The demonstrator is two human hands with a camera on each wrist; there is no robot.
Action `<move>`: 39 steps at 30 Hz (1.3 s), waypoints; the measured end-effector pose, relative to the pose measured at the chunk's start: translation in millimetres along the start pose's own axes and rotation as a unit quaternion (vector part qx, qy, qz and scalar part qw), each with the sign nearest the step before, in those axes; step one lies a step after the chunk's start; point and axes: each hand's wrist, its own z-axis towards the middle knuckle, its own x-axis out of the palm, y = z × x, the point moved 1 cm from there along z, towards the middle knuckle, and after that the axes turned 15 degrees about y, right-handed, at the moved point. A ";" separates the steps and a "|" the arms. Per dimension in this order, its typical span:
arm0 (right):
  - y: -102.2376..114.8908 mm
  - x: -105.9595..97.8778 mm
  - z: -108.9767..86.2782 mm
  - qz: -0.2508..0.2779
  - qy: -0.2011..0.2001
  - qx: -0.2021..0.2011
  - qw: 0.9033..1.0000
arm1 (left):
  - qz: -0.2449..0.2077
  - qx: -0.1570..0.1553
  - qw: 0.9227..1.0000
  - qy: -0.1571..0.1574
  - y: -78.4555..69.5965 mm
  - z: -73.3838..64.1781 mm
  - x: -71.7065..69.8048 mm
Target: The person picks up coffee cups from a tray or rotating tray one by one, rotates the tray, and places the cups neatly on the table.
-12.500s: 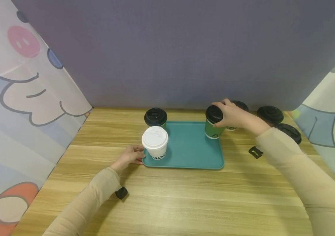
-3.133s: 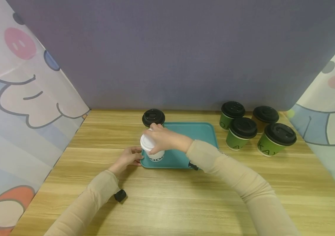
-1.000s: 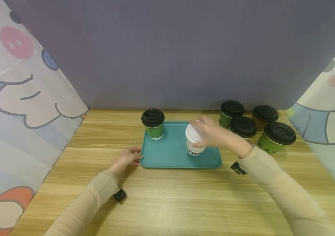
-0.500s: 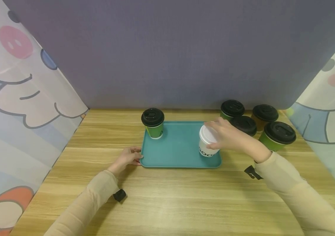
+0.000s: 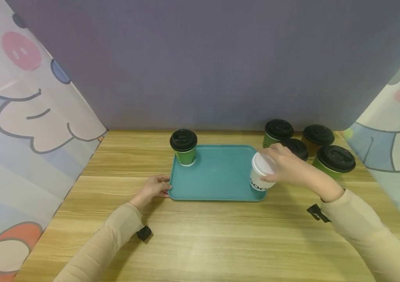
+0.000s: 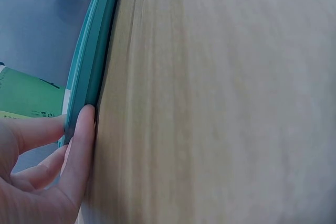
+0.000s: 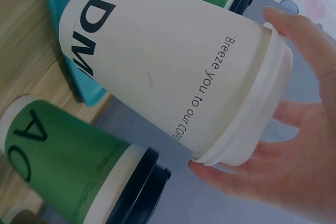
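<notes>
My right hand (image 5: 284,166) grips a white paper coffee cup (image 5: 260,182) by its white lid, thumb and fingers around the lid's edge. The cup stands over the front right corner of the teal tray (image 5: 214,172); in the right wrist view the white cup (image 7: 157,66) shows large black letters. My left hand (image 5: 153,187) pinches the tray's left edge near the front corner, fingertips on the rim in the left wrist view. At the tray's back left stands a green cup (image 5: 186,156) with a black lid.
Right of the tray several black-lidded cups stand close together: one at the back (image 5: 272,140), a brown cup (image 5: 312,148), a cup partly hidden by my right hand with its black lid (image 5: 296,148) showing, and a green cup (image 5: 327,169). A grey partition (image 5: 200,66) closes the table's back.
My right hand has carried the white cup from the tray's front left, across the tray, to its front right corner. Earlier it set a green cup among the right-hand group. The left hand stays put.
</notes>
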 end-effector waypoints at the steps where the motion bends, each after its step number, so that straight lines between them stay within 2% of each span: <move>1: -1.3 0.2 -2.1 -0.002 -0.004 -0.001 1.000 | 0.000 0.000 1.000 0.000 0.4 0.3 0.1; 11: -17.0 2.1 -27.4 -0.021 -0.039 0.007 0.999 | 0.000 0.000 1.000 0.000 2.0 1.7 -0.1; 18: -28.2 1.3 -45.2 -0.036 -0.044 0.028 0.998 | 0.002 -0.001 1.000 -0.005 3.4 3.4 0.2; 29: -44.2 7.0 -63.9 -0.054 -0.079 0.016 0.995 | 0.004 0.000 1.000 -0.008 2.5 3.5 0.1; 39: -58.5 8.5 -83.4 -0.047 -0.089 0.053 0.994 | 0.000 -0.011 1.000 -0.013 3.9 4.2 -0.4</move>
